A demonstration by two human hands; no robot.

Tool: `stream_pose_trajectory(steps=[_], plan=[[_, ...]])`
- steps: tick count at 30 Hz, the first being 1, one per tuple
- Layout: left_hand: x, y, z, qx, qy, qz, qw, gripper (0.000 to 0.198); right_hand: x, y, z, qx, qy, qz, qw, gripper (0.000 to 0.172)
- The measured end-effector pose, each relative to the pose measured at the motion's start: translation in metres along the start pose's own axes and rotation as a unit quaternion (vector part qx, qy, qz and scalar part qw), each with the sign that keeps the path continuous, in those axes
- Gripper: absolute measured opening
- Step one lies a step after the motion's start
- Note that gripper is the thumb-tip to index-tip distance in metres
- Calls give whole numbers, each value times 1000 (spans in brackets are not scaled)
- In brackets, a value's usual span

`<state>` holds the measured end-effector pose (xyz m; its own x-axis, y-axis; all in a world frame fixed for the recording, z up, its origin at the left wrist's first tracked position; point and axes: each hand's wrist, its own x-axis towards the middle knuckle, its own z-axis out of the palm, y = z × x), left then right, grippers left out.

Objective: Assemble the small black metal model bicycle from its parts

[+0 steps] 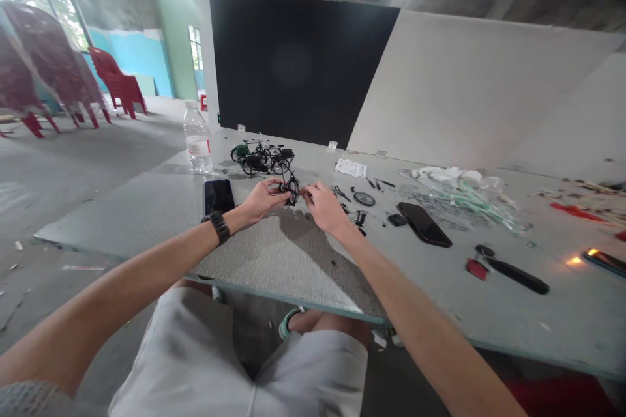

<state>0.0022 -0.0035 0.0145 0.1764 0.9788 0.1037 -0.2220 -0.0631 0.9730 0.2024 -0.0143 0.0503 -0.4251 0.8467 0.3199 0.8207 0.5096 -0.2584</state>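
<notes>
My left hand [261,201] and my right hand [323,206] both pinch a small black model bicycle frame [290,188] above the grey table [147,221], and their fingertips touch it from either side. Just beyond stand a green model bicycle [247,152] and a black model bicycle [268,161]. A loose miniature wheel [364,199] and several small black parts [350,203] lie to the right of my right hand. A black phone [218,196] lies close to my left hand, and a black watch [218,227] circles my left wrist.
A water bottle [197,142] stands at the table's far left. To the right lie a second phone [424,224], a printed sheet [351,168], clear plastic packaging [460,202] and a black-handled tool [518,275]. Red plastic chairs [117,81] stand beyond the table on the left.
</notes>
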Motion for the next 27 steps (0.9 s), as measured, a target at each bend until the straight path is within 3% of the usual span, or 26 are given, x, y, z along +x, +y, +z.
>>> stream_pose_trajectory(steps=[19,27], plan=[[6,-10,0,12,5,26,1000,47,-1,1,9,-70,12,-1,997,29],[4,-8,0,87,15,51,995,48,-1,-3,9,-63,-3,18,998,25]])
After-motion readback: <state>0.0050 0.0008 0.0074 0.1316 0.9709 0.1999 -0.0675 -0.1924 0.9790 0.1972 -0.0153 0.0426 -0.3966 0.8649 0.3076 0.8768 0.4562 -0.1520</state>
